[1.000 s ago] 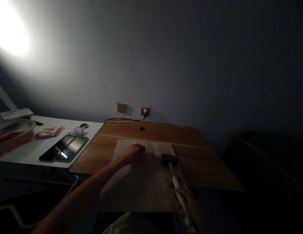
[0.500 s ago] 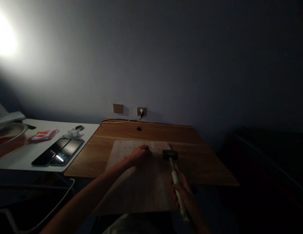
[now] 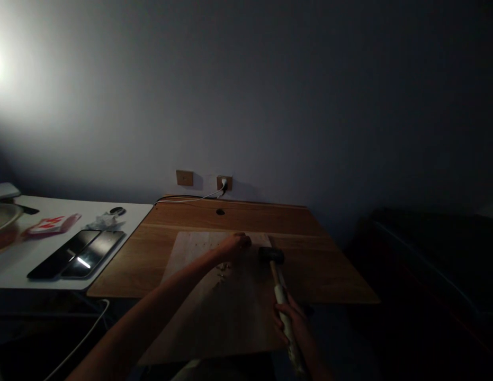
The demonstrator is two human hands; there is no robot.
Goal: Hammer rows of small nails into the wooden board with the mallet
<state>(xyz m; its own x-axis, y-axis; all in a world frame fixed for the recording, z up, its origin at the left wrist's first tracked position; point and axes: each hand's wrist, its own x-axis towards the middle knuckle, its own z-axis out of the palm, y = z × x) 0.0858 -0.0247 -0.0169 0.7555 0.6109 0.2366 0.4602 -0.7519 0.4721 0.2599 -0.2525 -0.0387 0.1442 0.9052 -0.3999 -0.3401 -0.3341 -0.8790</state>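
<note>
My right hand [image 3: 289, 317] is wrapped round the pale, wrapped handle of a mallet [image 3: 271, 255]. Its dark, blocky head is over the right part of a pale wooden board [image 3: 214, 328]. Near the board's far edge is my left hand [image 3: 237, 243], fingers curled together in a pinch; whatever they hold is too small and dark to make out. A row of small dark points, nails or holes, runs along the far side of the board to the left of that hand. Several small brass-coloured pieces [image 3: 222, 269], perhaps nails or screws, lie beside my left forearm.
The board rests on a brown wooden table [image 3: 321, 264] against the wall. On a white table [image 3: 131, 211] to the left lie two dark phones [image 3: 93, 254], a red-and-white packet [image 3: 51, 225] and crumpled plastic [image 3: 101, 221]. A white cable [image 3: 190, 200] runs to a wall socket [image 3: 224, 183].
The view has shifted, so the tables appear further left. My left hand has moved a little right along the board, uncovering the small brass-coloured pieces. The mallet stays in my right hand.
</note>
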